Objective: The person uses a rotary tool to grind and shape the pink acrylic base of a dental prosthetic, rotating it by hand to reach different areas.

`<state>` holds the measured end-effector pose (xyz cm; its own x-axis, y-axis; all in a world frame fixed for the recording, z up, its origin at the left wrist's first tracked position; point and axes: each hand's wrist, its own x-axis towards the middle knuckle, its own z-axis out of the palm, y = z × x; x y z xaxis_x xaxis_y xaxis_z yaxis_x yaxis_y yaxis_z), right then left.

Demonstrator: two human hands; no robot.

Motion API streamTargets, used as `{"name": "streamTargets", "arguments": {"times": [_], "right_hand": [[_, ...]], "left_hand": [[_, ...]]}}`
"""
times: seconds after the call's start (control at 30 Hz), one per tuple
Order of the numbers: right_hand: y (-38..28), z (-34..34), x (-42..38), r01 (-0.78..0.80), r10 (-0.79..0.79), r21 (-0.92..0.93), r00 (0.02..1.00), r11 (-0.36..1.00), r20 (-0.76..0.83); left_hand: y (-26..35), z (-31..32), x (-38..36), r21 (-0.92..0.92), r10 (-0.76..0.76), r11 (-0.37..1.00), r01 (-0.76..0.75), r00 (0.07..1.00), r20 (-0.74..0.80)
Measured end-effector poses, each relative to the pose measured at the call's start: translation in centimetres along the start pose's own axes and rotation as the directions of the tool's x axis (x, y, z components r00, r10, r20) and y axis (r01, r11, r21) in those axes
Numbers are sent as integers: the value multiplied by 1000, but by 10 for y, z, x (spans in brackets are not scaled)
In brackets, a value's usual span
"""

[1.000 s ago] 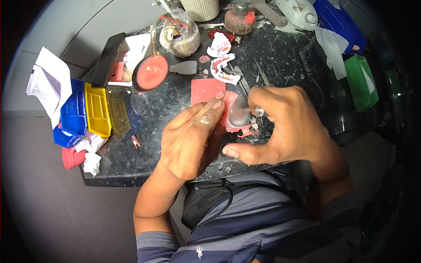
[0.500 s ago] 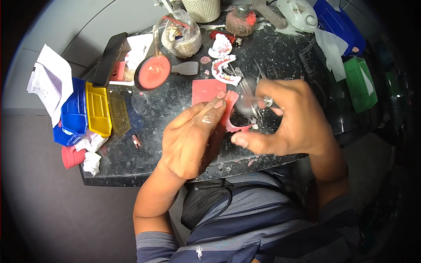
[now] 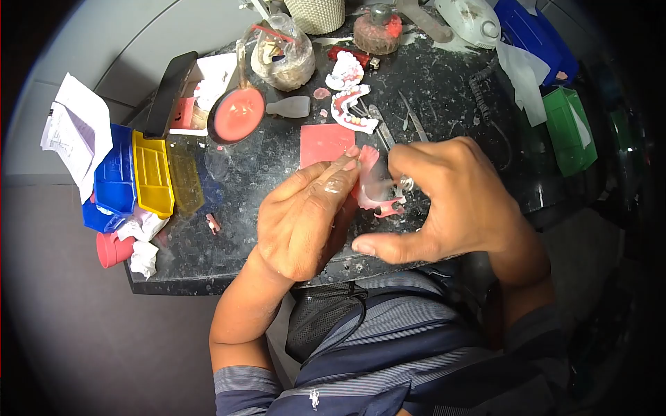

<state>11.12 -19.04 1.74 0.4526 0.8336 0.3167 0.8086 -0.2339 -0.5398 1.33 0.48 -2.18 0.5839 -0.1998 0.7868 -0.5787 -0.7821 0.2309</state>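
My left hand (image 3: 305, 218) is closed on a pink denture base (image 3: 370, 163), a curved, horseshoe-like plate whose right side sticks out past the fingertips. My right hand (image 3: 451, 201) curls around a metal-tipped tool (image 3: 406, 183), mostly hidden by the fingers. A greyish blur lies between the tool's tip and the inner curve of the denture base. My right thumb stretches out below the plate. Behind the left fingertips lies a flat pink wax sheet (image 3: 325, 143) on the dark worktop.
White dental models (image 3: 354, 111) with pink parts stand behind the hands, beside metal instruments (image 3: 414, 118). A pan of pink wax (image 3: 239, 116) and a cloudy jar (image 3: 283, 62) are at back left. Yellow (image 3: 152, 173) and blue bins (image 3: 114, 173) stand left, a green bin (image 3: 570, 132) right.
My right hand has shifted slightly left and down, and the tool tip has moved lower along the denture base. My left hand stays nearly in place, still gripping the plate.
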Motion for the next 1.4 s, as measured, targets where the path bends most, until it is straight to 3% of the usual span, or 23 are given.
{"name": "streamTargets", "arguments": {"times": [0.1, 0.2, 0.3, 0.33, 0.47, 0.63, 0.77, 0.83, 0.9, 0.97, 1.1, 1.2, 1.27, 1.3, 1.4], "right_hand": [[-2, -9, -1, -24, 30, -47, 989, 999, 142], [1, -8, 0, -90, 94, -61, 993, 994, 70], [1, -3, -1, -57, 61, -53, 994, 997, 86], [-2, -7, -1, -46, 63, -106, 986, 993, 156], [-3, -8, 2, -76, 79, -41, 993, 996, 92], [-3, -9, -2, -51, 69, -114, 985, 992, 159], [6, -22, -5, -34, 34, -5, 966, 999, 257], [15, -20, -5, -15, 9, 103, 998, 995, 61], [14, -20, -3, 7, -15, 141, 998, 990, 55], [14, -11, -2, 74, -76, 340, 997, 937, -8], [15, -7, -5, 90, -118, 363, 991, 928, 56], [13, -7, -2, 98, -131, 391, 990, 915, 58], [11, -8, 0, 167, -165, 377, 986, 911, -39], [12, -8, 1, 169, -167, 375, 985, 911, -38], [13, -8, 2, 178, -166, 296, 984, 938, -64]], "left_hand": [[-2, 2, 0, 52, 50, 998, -48, 998, -39], [-1, 0, 0, 10, 15, 1000, -15, 1000, -7], [-3, 3, 0, 13, 32, 999, -32, 999, 5], [-4, 3, 1, 24, 48, 999, -48, 999, 5], [-5, -3, 1, 33, 52, 998, -54, 997, 62], [-8, 5, -2, 64, 48, 997, -47, 999, -6], [-7, 6, -1, 60, 26, 998, -24, 999, -35], [-5, 2, 2, 28, 19, 999, -19, 1000, -14], [-4, 1, 2, -8, 15, 1000, -15, 1000, 9], [-4, 3, 2, -77, -22, 997, 21, 1000, -21], [-2, 0, 1, -124, -61, 991, 57, 998, -30], [5, 2, 3, -126, -131, 984, 123, 990, -54], [10, 6, 3, -321, -384, 885, 339, 919, -88], [11, 5, 2, -320, -384, 885, 338, 919, -91], [15, -5, 1, -650, -653, 530, 545, 751, 97]]}}
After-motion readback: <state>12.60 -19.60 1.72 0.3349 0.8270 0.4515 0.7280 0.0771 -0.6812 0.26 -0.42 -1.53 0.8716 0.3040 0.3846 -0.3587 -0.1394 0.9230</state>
